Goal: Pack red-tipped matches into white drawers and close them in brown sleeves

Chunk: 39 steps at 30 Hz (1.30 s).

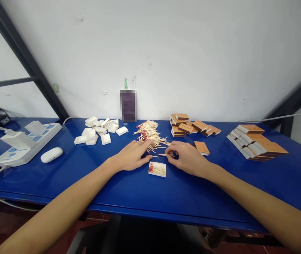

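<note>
A heap of loose red-tipped matches [150, 132] lies on the blue table. My left hand [131, 155] rests at the near left edge of the heap, its fingers stretched over some sticks and its thumb apart. To the right, my right hand [187, 157] is closed in a pinch on a few matches [162, 154], their red heads pointing left. Just below and between both hands sits a small white matchbox tray [157, 174], partly filled with matches whose heads lie at the left. One single match lies on the table between my thumbs.
Empty white trays [97, 130] are piled at back left. Orange matchbox sleeves [184, 127] lie at back right, with one sleeve [201, 148] beside my right hand. Stacked matchboxes [258, 141] stand far right. A white earbud case [51, 155] and a power strip [20, 153] are left.
</note>
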Each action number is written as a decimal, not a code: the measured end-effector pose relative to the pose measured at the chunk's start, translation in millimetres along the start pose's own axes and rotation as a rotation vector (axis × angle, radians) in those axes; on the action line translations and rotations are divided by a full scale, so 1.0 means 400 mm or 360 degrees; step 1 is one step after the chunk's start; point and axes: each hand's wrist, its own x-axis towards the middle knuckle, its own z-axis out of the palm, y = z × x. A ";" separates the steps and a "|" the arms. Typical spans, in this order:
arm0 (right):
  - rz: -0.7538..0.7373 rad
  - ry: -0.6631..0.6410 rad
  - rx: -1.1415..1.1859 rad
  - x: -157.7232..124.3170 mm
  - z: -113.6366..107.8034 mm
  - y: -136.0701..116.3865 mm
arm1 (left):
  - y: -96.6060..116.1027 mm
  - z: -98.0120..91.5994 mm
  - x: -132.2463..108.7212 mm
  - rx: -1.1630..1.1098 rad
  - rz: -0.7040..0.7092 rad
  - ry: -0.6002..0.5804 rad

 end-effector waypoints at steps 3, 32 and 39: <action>-0.0096 0.0034 0.0082 0.002 0.009 0.000 | -0.001 -0.003 -0.001 -0.0026 0.0056 0.0036; -0.0120 0.0005 0.0294 -0.004 0.001 -0.018 | -0.004 -0.015 -0.014 -0.0158 0.0113 0.0052; -0.0154 0.0014 0.0271 -0.005 0.011 -0.007 | -0.011 -0.009 -0.012 -0.0125 0.0138 0.0065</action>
